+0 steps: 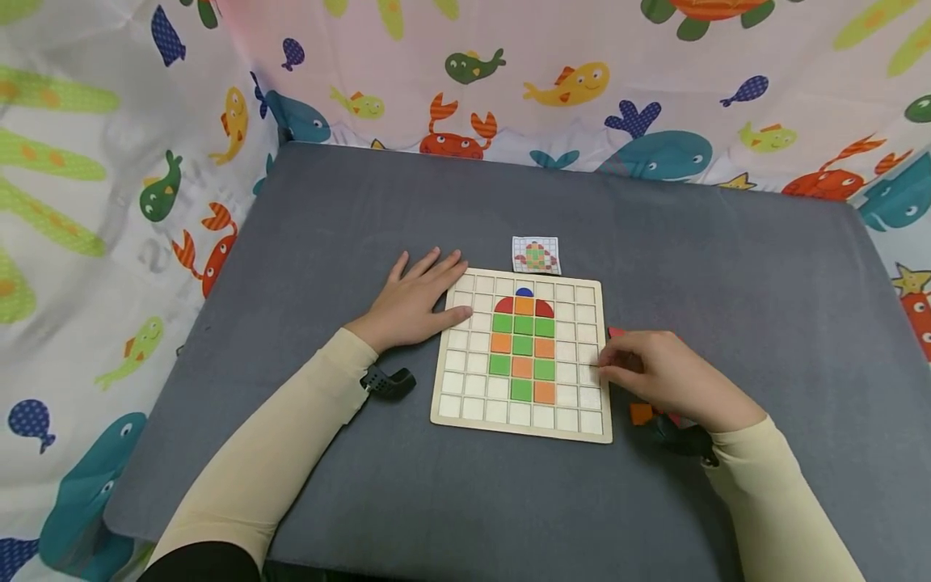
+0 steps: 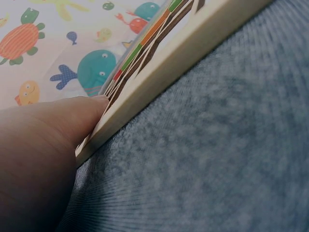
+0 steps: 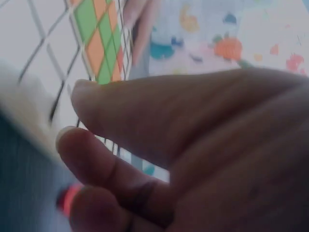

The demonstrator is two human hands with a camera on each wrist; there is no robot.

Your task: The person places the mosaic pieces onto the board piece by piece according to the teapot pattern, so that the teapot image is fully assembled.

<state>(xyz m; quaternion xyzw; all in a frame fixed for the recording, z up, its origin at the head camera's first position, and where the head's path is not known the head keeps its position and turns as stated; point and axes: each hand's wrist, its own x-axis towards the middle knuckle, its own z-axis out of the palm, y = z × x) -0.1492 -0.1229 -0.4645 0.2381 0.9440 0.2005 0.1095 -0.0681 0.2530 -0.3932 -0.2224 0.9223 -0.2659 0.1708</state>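
Note:
A wooden grid board [image 1: 520, 432] lies on the table. Set in its cells are several green squares [image 1: 523, 325] and orange squares [image 1: 521, 367], red quarter-round pieces [image 1: 504, 305] and a blue half-round piece [image 1: 524, 292]. With fingers spread, my left hand [image 1: 410, 311] rests at the board's upper left edge; its thumb [image 2: 84, 118] lies on the rim. Over the right edge hovers my right hand [image 1: 665, 376], fingers loosely bent. In the right wrist view, a gap shows between thumb and index fingertip [image 3: 72, 140], with no piece visible there.
Beyond the board's far edge lies a small pattern card [image 1: 537, 257]. Loose pieces, including an orange one [image 1: 641, 414] and a red one [image 1: 615, 332], lie beside and partly under the right hand. A sea-animal curtain [image 1: 407, 73] borders the grey table [image 1: 364, 477].

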